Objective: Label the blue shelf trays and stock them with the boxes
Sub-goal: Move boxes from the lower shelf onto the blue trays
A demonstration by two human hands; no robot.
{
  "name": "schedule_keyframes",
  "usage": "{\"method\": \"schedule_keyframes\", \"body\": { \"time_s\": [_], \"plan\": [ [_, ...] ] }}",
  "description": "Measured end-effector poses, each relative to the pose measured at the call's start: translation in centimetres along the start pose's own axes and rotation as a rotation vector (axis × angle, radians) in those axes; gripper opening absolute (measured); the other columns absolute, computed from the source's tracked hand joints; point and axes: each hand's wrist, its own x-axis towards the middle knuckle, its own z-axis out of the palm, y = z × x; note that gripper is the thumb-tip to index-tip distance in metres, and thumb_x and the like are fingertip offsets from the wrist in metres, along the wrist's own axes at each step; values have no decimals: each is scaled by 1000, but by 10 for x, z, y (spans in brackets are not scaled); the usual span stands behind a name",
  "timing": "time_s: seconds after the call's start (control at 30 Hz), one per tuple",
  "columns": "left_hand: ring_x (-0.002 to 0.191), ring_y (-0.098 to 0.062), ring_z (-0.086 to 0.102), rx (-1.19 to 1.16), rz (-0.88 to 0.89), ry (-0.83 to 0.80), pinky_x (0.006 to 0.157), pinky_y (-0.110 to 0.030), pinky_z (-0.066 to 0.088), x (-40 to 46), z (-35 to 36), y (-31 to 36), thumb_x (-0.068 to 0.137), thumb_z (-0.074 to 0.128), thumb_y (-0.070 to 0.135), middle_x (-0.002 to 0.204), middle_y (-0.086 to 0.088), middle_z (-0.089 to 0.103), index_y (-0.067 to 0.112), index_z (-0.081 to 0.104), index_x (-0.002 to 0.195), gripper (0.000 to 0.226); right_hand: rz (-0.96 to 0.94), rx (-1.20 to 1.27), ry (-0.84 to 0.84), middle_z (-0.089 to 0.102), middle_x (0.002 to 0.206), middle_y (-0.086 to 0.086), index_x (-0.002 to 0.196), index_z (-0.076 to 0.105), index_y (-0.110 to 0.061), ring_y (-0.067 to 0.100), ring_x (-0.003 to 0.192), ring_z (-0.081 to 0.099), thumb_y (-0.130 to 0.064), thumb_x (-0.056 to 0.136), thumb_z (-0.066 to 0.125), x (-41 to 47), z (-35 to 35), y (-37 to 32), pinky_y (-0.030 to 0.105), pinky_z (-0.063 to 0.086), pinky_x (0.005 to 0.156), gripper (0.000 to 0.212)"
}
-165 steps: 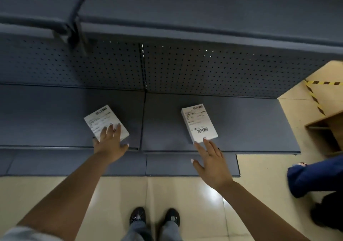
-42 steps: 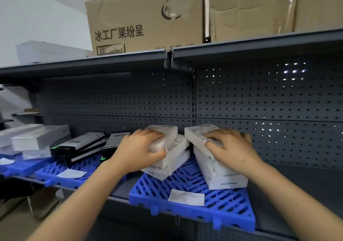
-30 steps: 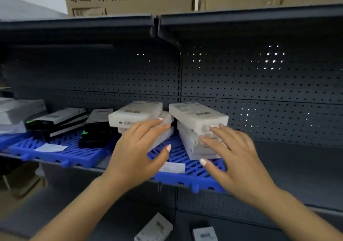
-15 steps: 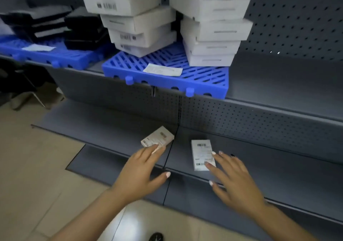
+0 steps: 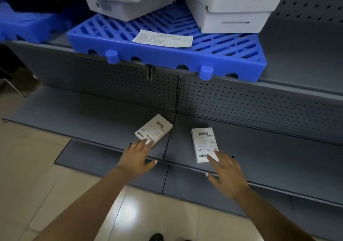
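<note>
Having left the stacks on the blue tray (image 5: 232, 63), both hands, the left hand (image 5: 136, 156) and right hand (image 5: 225, 172), have dropped with fingers spread, holding nothing, onto 2 white boxes, the left box (image 5: 155, 131) and right box (image 5: 204, 142), on the lower shelf (image 5: 269, 148), likely next to stock.

Two small boxes lay flat on the lower shelf (image 5: 259, 148), the left box (image 5: 154, 131) and the right box (image 5: 205, 144) apart. Above them, on the upper shelf, a tray (image 5: 167, 57) carried two box stacks behind a paper label (image 5: 163, 41).

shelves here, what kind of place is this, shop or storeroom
Most likely a stockroom: grey metal shelving with a pegboard back, white boxes stacked on a blue tray with a paper label, and two barcoded boxes on the lower shelf.
</note>
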Motion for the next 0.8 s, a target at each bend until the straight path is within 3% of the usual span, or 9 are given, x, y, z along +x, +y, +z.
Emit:
{"method": "schedule_keyframes", "body": {
  "time_s": [0.13, 0.23, 0.33, 0.4, 0.5, 0.63, 0.7, 0.8],
  "plan": [
    [143, -25, 8, 57, -75, -74, 113, -56, 13, 49, 30, -22, 84, 40, 66, 158, -2, 8, 27, 8, 151, 84, 64, 2, -19, 58, 128, 10, 123, 61, -23, 35, 114, 56, -61, 78, 37, 43, 29, 10, 58, 47, 89, 63],
    [144, -28, -2, 79, -100, -56, 111, -60, 10, 88, 56, -38, 82, 39, 69, 159, -2, -3, 32, -1, 150, 87, 96, 26, 17, 57, 131, 10, 123, 61, -25, 34, 116, 54, -65, 75, 36, 75, 51, 14, 62, 46, 87, 67],
    [143, -34, -8, 124, -124, -47, 112, -60, 8, 120, 84, -50, 82, 37, 72, 158, -3, -12, 38, -11, 147, 88, 112, 74, 55, 20, 156, 3, 144, 31, -35, 29, 141, 18, -76, 72, 23, 100, 78, 17, 59, 21, 108, 83],
    [143, -37, -8, 120, -144, -42, 112, -58, 7, 134, 101, -58, 81, 36, 74, 158, -2, -12, 45, -10, 146, 84, 131, 87, 68, -1, 158, -3, 147, 16, -39, 23, 143, -2, -79, 68, 17, 110, 94, 19, 53, 14, 111, 88],
    [139, -37, 8, 161, -128, 7, 110, -53, 18, 140, 111, -66, 80, 37, 72, 159, 1, -2, 52, -2, 144, 77, 156, 156, 92, -2, 157, -11, 145, 19, -41, 17, 141, -5, -75, 62, 19, 113, 103, 15, 46, 24, 110, 90],
    [123, -33, 32, 132, -171, 46, 100, -44, 30, 123, 94, -55, 75, 45, 69, 154, 7, 18, 53, 12, 143, 78, 170, 199, 32, 2, 156, -13, 144, 21, -43, 14, 143, 0, -68, 62, 31, 93, 84, 5, 44, 23, 109, 86],
    [115, -32, 39, 118, -135, 86, 93, -43, 33, 104, 82, -47, 67, 45, 71, 149, 10, 31, 55, 27, 139, 76, 179, 206, 27, 5, 156, -13, 143, 23, -44, 13, 143, 3, -63, 66, 39, 75, 67, -3, 45, 23, 108, 82],
    [92, -32, 54, 67, -2, 70, 74, -43, 40, 67, 62, -35, 53, 49, 71, 125, 9, 57, 49, 53, 121, 72, 210, 212, 32, 11, 155, -15, 141, 30, -45, 10, 143, 5, -67, 56, 29, 42, 33, -16, 43, 23, 108, 87]
  ]
}}
